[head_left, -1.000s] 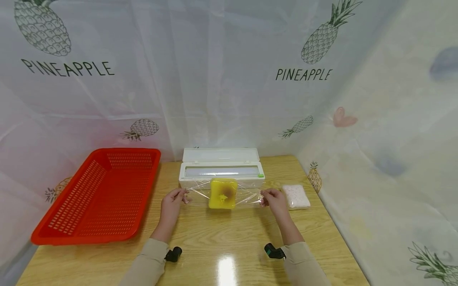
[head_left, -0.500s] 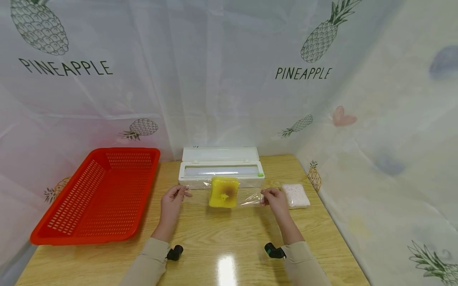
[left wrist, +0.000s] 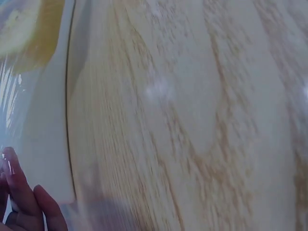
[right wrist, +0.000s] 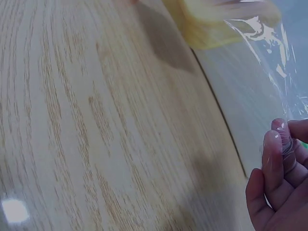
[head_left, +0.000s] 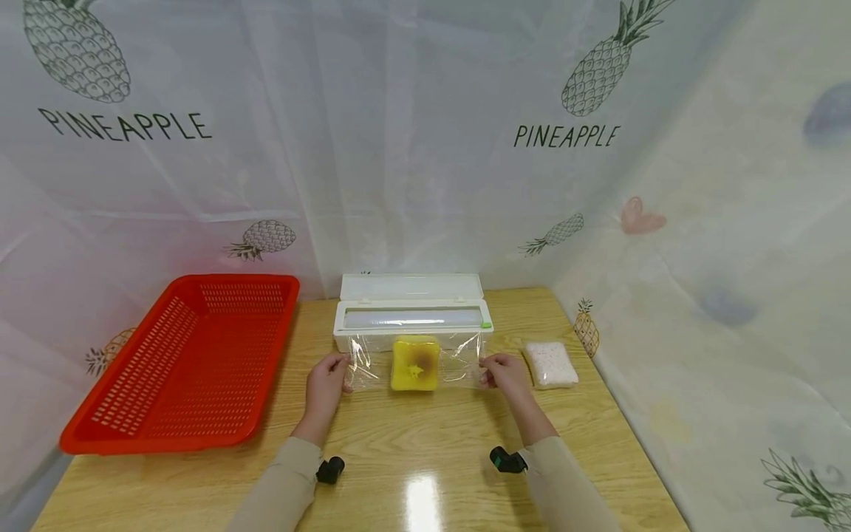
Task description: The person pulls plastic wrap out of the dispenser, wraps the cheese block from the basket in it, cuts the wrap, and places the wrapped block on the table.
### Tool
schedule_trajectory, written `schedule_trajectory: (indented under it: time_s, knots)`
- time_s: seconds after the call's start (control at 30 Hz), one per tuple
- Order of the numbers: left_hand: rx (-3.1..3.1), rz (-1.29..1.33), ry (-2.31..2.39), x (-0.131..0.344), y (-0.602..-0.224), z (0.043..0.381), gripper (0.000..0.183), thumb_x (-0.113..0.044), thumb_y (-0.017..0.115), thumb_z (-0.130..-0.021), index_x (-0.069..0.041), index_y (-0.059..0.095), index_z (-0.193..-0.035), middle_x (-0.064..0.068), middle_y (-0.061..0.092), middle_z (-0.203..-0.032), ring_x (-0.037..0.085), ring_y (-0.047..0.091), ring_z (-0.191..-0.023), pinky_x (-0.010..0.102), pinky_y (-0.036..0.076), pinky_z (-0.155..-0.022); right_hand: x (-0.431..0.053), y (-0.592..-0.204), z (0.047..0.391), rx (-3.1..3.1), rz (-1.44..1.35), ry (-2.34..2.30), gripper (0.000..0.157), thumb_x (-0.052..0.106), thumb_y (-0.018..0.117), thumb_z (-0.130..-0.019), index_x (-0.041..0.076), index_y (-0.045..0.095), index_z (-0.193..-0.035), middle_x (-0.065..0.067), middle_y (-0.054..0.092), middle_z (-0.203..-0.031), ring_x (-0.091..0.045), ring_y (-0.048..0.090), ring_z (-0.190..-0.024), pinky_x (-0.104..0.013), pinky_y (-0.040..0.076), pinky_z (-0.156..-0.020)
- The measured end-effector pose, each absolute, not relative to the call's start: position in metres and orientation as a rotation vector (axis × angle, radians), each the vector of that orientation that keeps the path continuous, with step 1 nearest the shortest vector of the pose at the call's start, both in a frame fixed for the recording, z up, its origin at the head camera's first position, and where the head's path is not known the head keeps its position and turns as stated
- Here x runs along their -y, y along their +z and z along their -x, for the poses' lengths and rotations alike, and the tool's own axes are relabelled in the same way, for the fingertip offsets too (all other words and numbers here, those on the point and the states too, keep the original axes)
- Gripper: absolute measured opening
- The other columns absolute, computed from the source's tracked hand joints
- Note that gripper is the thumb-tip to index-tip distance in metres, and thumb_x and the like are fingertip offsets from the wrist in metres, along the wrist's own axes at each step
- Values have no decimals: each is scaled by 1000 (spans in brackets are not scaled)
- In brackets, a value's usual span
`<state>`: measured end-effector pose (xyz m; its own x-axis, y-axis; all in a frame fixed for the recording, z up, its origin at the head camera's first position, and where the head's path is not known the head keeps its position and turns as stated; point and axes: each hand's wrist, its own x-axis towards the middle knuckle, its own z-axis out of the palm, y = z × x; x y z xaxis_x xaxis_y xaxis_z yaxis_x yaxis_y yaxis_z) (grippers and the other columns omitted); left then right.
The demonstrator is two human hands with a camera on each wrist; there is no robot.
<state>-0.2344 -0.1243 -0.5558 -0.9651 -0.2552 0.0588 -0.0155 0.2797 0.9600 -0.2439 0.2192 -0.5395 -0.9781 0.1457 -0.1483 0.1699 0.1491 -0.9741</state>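
Note:
A square yellow block (head_left: pixel 415 363), toast-shaped with a brown patch and a small star-like mark, is in a stretch of clear plastic wrap (head_left: pixel 364 366). My left hand (head_left: pixel 327 378) pinches the wrap's left end, and my right hand (head_left: pixel 507 374) pinches its right end. The film spans between both hands, in front of a white wrap dispenser (head_left: pixel 412 340). In the right wrist view, film is bunched between the thumb and fingertips (right wrist: pixel 273 149). The left wrist view catches only some fingers (left wrist: pixel 21 187) at its lower left corner, beside the shiny film.
The dispenser's lid (head_left: pixel 411 287) stands raised, with the roll (head_left: pixel 412 318) inside. To the right of my right hand lies a pale pink, speckled square block (head_left: pixel 551 365). A red perforated basket (head_left: pixel 275 355) sits at the left on the wooden table (head_left: pixel 399 436).
Both hands have moved slightly inward, and the film's ends now spread wider front to back. After rising slightly, the yellow block has come down a little toward me.

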Motion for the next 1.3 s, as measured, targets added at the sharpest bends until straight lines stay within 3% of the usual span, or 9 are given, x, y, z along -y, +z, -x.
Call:
schedule_trajectory:
  time_s: [0.17,0.43,0.67,0.87,1.03,1.3]
  knots:
    - [2404,-287,-1700,123,-561,239,20,-17,58,-100,-2,72,-104,15,68,-94,27,61,-52,31,50,-51,-218,-546,250,-2396,-353,-1943,24,9,59,-96,-14,65,-97,-8,58,-62,-12,54,-49,-25,49,-50]
    - [2336,-300,-1784,119,-563,243,21,-14,60,-98,3,72,-98,16,71,-90,13,48,-43,24,42,-42,-215,-552,248,-2535,-432,-1877,23,15,63,-93,-7,71,-97,-13,70,-97,-9,52,-49,-24,49,-53]
    - [2213,-346,-1940,118,-566,247,17,-10,67,-93,3,67,-105,18,72,-89,8,44,-40,23,40,-39,-215,-556,248,-2516,-478,-1989,22,12,68,-91,-8,70,-98,-11,72,-83,-8,51,-45,-24,47,-49]
    - [2159,-275,-2014,117,-564,245,14,-2,61,-95,-1,54,-107,21,70,-92,8,43,-45,23,39,-40,-213,-562,251,-2421,-438,-2204,16,1,69,-89,-5,58,-99,-9,70,-75,-6,50,-43,-20,43,-44]
    - [2168,-182,-2025,117,-562,246,18,2,58,-96,0,62,-113,20,66,-102,7,45,-49,19,37,-41,-211,-568,251,-2417,-261,-2299,8,-8,57,-93,-10,55,-100,-18,67,-88,-6,52,-54,-16,39,-44]
    - [2298,-190,-1994,120,-561,251,30,2,58,-96,-4,67,-123,16,62,-125,6,40,-45,21,38,-42,-210,-565,250,-2517,-186,-2139,25,4,59,-97,-5,66,-119,-23,62,-117,-2,40,-42,-17,38,-43]
